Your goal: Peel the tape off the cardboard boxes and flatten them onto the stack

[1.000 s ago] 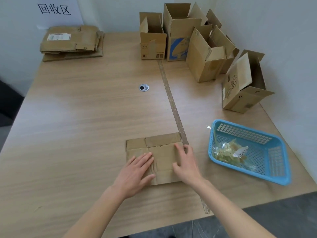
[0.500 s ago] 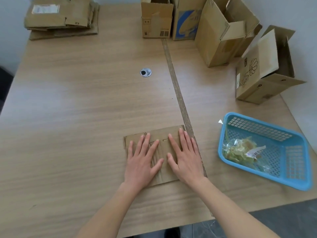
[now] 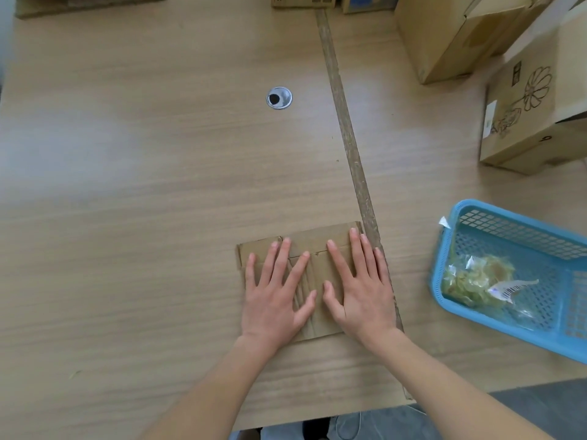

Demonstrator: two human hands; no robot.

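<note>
A flattened brown cardboard box (image 3: 313, 241) lies on the wooden table near its front edge, just left of the centre seam. My left hand (image 3: 276, 292) presses flat on its left half with straight, spread fingers. My right hand (image 3: 360, 285) presses flat on its right half, fingers straight and pointing away from me. The thumbs almost meet over the middle of the box. The corner of the stack of flattened boxes (image 3: 89, 1) shows at the far left edge of the table.
Upright open boxes stand at the far right: a plain one (image 3: 451, 39) and one with a flower drawing (image 3: 527, 109). A blue plastic basket (image 3: 476, 217) holding crumpled peeled tape (image 3: 476, 279) sits to the right. A metal cable grommet (image 3: 279, 97) is mid-table.
Both hands went from folding the box to lying flat and spread on it. The view has tilted down and moved closer to the table.
</note>
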